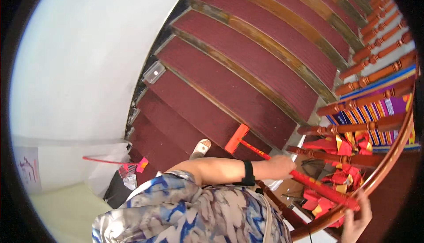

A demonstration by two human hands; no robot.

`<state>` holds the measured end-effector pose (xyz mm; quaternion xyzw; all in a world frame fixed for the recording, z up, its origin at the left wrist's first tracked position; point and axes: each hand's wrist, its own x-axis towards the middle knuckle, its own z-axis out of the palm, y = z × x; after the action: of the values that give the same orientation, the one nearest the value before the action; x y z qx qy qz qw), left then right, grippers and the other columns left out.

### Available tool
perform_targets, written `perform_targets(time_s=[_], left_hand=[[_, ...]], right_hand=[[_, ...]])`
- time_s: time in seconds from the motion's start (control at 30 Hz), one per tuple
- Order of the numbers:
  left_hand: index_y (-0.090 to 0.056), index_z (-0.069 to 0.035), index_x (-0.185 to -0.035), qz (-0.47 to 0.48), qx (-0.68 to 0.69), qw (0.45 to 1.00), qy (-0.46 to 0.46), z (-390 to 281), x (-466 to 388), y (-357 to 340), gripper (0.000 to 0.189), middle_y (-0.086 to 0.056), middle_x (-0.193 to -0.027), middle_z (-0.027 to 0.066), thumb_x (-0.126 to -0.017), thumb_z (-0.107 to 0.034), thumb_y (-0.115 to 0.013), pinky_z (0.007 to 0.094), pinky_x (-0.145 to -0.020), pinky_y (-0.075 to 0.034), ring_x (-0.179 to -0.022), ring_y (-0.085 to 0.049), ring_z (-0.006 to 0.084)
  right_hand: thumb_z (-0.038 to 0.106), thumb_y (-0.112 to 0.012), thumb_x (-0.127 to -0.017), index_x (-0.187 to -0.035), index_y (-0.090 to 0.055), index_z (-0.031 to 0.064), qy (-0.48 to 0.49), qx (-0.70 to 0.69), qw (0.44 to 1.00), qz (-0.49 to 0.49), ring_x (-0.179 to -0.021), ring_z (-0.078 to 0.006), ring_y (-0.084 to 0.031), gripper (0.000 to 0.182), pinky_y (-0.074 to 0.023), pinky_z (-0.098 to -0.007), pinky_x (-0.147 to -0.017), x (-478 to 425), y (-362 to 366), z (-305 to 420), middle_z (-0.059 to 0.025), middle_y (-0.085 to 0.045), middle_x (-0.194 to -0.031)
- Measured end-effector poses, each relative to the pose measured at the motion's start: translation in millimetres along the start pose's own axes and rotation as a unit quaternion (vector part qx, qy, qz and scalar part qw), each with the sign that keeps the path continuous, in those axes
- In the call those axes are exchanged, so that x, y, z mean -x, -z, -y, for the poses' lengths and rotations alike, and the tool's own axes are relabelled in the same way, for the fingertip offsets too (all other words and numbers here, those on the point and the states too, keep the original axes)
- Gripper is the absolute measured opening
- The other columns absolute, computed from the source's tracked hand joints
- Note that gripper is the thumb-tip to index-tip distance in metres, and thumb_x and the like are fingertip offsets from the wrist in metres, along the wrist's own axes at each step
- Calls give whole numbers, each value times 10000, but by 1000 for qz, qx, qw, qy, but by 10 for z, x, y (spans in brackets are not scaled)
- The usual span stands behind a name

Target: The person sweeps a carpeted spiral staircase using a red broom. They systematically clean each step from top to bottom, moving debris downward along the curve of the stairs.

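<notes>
A long-handled brush with an orange, tooth-edged head [237, 138] and a red handle [314, 186] lies across the view over the stairs. My left hand [281, 167], with a black band on its wrist, is closed around the middle of the handle. At the handle's lower right end is my right hand [359, 211], its thumb and fingers loosely about the tip, beside the wooden handrail [394, 158]. The brush head is just above a stair edge; whether it touches the tread cannot be told.
Curved stairs with dark red treads [232, 67] run between a white wall [82, 61] and turned wooden balusters [351, 130]. A clear plastic box [154, 72] sits on a step by the wall. Red and gold decorations [344, 176] show beyond the balusters. One white shoe [202, 146] stands on the stairs.
</notes>
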<state>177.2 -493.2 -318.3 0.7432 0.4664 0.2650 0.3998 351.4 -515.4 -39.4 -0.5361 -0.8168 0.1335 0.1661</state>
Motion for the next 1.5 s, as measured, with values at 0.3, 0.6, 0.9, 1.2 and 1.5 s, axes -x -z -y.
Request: perform_targets(time_s=[0.3,0.6,0.9,1.2,1.5], left_hand=[[-647,-61,-685,-292,254,907,166,198,327,937,317,-604,-580,-13,-894,-297,-612,194,-364,-362,-402,-465,41],[-630,-30,-791,-188,167,963,100,-53,917,1632,249,-652,-707,33,-920,-236,-573,215,-460,-425,-522,-535,53],[-624,-75,-799,56,-188,980,-20,439,673,1241,117,-635,-745,134,-729,-164,-652,431,-615,-496,-710,-622,341],[-618,-90,-833,49,-233,963,128,1132,871,177,121,-639,-777,119,-810,-209,-619,421,-624,-525,-723,-643,310],[-641,-39,-828,217,-100,967,-89,-12,-178,-1303,152,-664,-814,160,-793,-149,-543,426,-673,-532,-769,-656,335]], right_hand=[[122,-683,-758,-1150,-590,52,-25,-33,988,148,-817,-313,-609,409,-493,-367,-712,147,-1915,-672,-167,-618,-915],[255,-661,-823,-1304,-465,89,54,-167,972,158,-786,-312,-614,545,-519,-390,-680,-142,-2444,75,-166,-543,-1064],[-1,-653,-773,-1172,-558,8,-23,-548,829,111,-719,-108,-593,411,-485,-230,-593,-313,-1562,236,-105,-570,-1121],[85,-566,-895,-891,-653,-23,-132,-579,791,148,-695,-100,-583,139,-480,-217,-580,290,-1993,-461,-90,-642,-947],[137,-584,-884,-765,-599,-45,-351,-440,823,-85,-521,-212,-612,218,-481,-270,-395,1294,-535,-1060,-263,-636,-902]])
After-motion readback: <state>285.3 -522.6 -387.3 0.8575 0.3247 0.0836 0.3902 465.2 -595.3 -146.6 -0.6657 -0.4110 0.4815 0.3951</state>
